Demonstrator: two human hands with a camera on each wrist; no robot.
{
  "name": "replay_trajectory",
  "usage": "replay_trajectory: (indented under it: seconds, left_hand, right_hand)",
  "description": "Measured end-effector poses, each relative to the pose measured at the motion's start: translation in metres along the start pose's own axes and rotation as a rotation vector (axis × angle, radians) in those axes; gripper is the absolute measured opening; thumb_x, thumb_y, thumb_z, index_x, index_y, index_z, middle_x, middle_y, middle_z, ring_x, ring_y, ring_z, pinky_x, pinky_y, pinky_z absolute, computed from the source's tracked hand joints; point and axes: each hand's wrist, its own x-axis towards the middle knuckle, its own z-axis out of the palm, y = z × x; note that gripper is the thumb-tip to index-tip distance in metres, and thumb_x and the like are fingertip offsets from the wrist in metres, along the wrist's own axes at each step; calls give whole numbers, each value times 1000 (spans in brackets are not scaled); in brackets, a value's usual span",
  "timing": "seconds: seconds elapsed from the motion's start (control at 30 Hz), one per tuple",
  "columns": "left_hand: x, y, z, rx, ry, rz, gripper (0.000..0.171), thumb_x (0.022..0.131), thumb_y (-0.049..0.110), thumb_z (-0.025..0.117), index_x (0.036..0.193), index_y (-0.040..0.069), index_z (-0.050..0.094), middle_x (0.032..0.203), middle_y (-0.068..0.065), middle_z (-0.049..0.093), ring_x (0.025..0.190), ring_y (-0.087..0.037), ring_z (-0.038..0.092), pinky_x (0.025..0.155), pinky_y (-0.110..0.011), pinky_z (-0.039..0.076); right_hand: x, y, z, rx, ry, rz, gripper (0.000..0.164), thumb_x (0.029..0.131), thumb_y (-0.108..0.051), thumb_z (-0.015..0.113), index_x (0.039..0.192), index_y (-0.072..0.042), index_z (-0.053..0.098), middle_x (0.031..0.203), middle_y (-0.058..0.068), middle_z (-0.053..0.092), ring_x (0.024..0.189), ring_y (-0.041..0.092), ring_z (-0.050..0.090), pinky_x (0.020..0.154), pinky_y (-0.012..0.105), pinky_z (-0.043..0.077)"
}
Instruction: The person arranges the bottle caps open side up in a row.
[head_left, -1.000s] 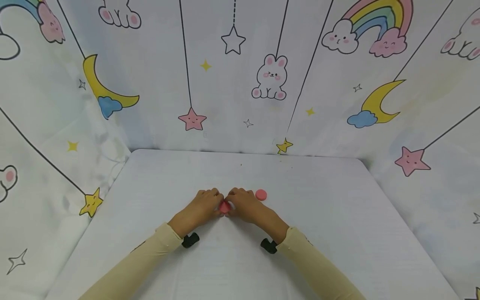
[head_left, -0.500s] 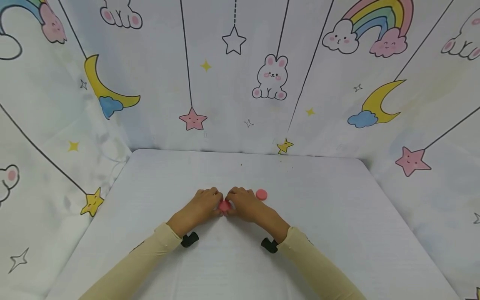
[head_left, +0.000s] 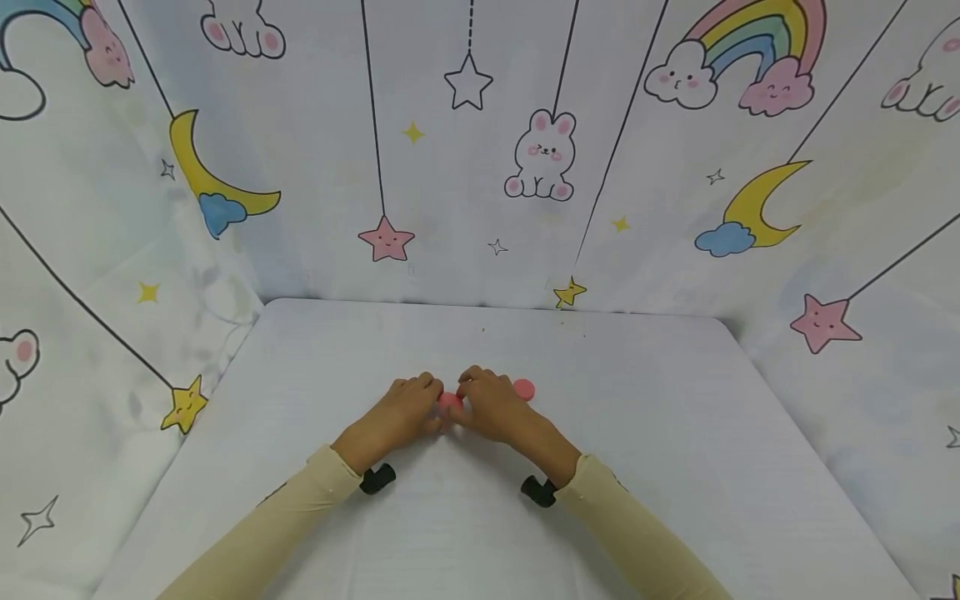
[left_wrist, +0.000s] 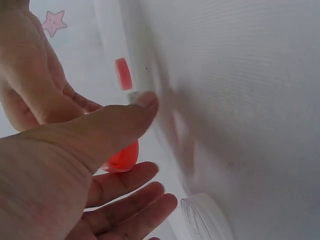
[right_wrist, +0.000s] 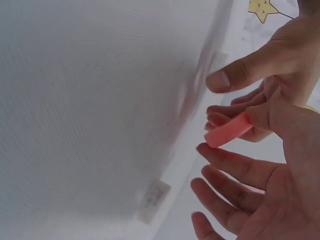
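My right hand (head_left: 491, 406) pinches a small red disc (right_wrist: 228, 132) between thumb and index finger, its other fingers loosely spread. In the right wrist view the disc is seen edge-on, tilted. Just left of it is my left hand (head_left: 401, 410), thumb extended and fingers relaxed around the near space. The left wrist view shows the left thumb passing in front of the disc (left_wrist: 125, 157), covering part of it; the fingers seem apart from it. A second red disc (head_left: 524, 389) lies flat on the white table (head_left: 637, 400), beyond the right wrist.
A pale, ribbed round object (left_wrist: 205, 217) appears low in the left wrist view; its kind is unclear. The right wrist view has a small whitish block (right_wrist: 154, 202). A printed cloth (head_left: 465, 167) stands behind the table and along its sides.
The right hand has shifted slightly up and holds the disc a little higher, showing more of its face. Both thumbs have parted. The second disc has stayed in place.
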Motion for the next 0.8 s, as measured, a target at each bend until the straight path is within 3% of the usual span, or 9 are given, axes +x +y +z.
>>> replay_trajectory:
  seconds: [0.17,0.33,0.63,0.8]
  left_hand:
    - [2,1,-1,-9,39,11,35,94,32,82,103,5,62,99,-9,60,96,-25,60,88,-52,54]
    - [2,2,-2,-21,32,6,43,94,40,81,107,3,64,107,-11,63,100,-27,62,91,-52,54]
    - [3,0,0,-19,48,15,33,97,30,78,108,2,66,113,-12,64,105,-27,64,94,-53,54]
    - [5,-1,-2,-36,44,3,31,95,26,79,110,3,67,116,-12,64,108,-27,64,98,-54,53]
  right_hand:
    - [0,-1,-1,55,16,12,34,102,-34,62,105,-6,80,138,11,65,125,29,63,99,55,52]
    - [0,-1,0,102,23,19,34,102,-32,60,101,-6,81,138,13,66,127,29,62,99,56,52]
    - [1,-1,4,126,23,26,37,105,-33,56,101,-7,82,139,12,66,132,26,59,103,58,50]
    - [1,-1,5,121,38,24,39,106,-36,54,112,-9,80,143,11,63,131,28,60,103,57,49]
